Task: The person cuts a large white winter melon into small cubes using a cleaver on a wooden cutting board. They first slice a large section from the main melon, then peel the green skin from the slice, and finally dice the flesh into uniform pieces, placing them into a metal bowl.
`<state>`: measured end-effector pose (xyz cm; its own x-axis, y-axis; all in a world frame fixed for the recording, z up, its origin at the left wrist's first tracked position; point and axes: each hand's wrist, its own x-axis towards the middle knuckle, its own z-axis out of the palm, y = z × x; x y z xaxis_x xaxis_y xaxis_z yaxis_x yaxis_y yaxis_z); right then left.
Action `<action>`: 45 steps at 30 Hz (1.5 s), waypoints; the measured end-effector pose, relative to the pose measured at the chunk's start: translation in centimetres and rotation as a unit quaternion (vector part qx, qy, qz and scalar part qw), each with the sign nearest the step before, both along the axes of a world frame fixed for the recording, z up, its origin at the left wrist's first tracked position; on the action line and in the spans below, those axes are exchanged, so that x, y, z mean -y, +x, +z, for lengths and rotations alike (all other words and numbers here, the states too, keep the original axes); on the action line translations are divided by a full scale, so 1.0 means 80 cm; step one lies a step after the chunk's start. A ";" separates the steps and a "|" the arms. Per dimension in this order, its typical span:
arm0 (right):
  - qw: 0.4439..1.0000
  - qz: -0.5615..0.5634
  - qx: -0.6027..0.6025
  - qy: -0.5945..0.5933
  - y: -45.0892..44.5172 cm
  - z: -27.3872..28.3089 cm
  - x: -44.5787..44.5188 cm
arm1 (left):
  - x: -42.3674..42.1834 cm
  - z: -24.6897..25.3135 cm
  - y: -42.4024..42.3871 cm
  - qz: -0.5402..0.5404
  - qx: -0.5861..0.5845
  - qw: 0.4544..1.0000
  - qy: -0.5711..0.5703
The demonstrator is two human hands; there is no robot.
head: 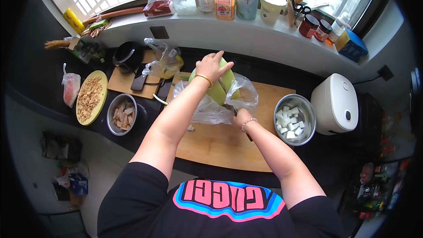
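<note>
A large pale green melon or gourd [215,91] sits in a clear plastic bag [211,114] near the back of a wooden cutting board [228,148]. My left hand [211,65] holds it from above, fingers spread over its top. Below and to the right, my right hand [242,117] grips a knife [250,137], whose dark handle end shows under my wrist. The blade seems to reach up into a dark slit in the melon, partly hidden by plastic. Right of the board, a steel bowl [312,136] contains white cubes [290,126].
A white appliance [333,102] stands behind the cube bowl. Leftward are a steel bowl [110,124] of brown pieces, a yellow plate [105,87] of shredded food, a phone [138,82] on a smaller board [120,84], and a bag of yellow items [170,64]. Jars line the windowsill [205,23].
</note>
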<state>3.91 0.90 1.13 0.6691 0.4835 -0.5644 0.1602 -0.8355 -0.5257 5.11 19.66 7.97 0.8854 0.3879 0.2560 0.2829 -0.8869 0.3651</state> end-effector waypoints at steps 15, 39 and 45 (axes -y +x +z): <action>0.984 0.034 0.149 0.094 -0.033 0.006 0.038 | 0.024 -0.015 -0.063 -0.012 0.091 0.991 0.099; 0.916 -0.128 0.260 0.279 -0.213 0.025 0.277 | -0.035 -0.056 -0.185 -0.020 0.304 0.912 -0.275; 0.899 -0.163 0.255 0.318 -0.241 0.006 0.293 | -0.057 -0.079 -0.211 0.003 0.284 0.900 -0.332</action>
